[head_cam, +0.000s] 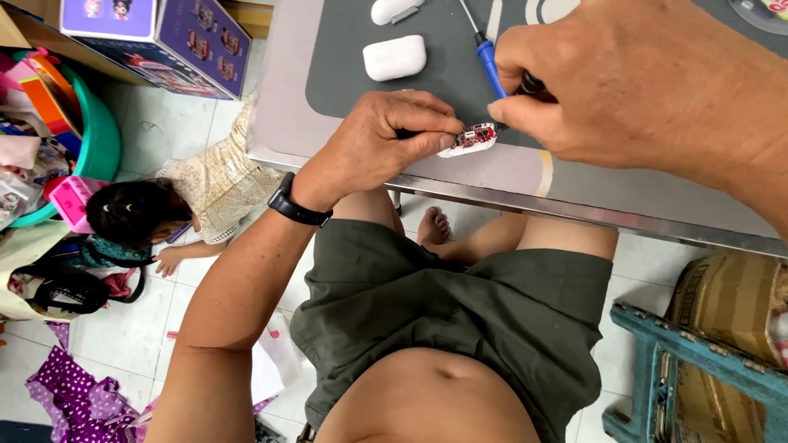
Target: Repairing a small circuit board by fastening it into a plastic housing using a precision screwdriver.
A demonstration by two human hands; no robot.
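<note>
Left hand: the left hand (pixel 386 139) is closed in a pinch on a small white casing with a red circuit board (pixel 469 139), holding it at the near edge of the table (pixel 345 168).
Right hand: the right hand (pixel 624 82) is curled around a dark-handled tool (pixel 532 84) whose tip points at the board's right end; whether the tip touches the board cannot be told.
Work piece: the board sits face up in its white shell, just over the near rim of the grey mat (pixel 353 41), between both hands.
Nearby tools: a blue-handled screwdriver (pixel 490 67) lies on the mat just behind the right hand's fingers.
Other items: a white earbud case (pixel 395 57) lies far left on the mat, and a second white piece (pixel 392 10) lies beyond it.
Doing it well: as a judgement, the pinch should stay firm with the shell braced on the table edge, the tool kept light and steady so it does not slip across the tiny parts.
Surroundings: a child (pixel 164 205) sits on the tiled floor to the left, near a green tub (pixel 103 135) of toys.
</note>
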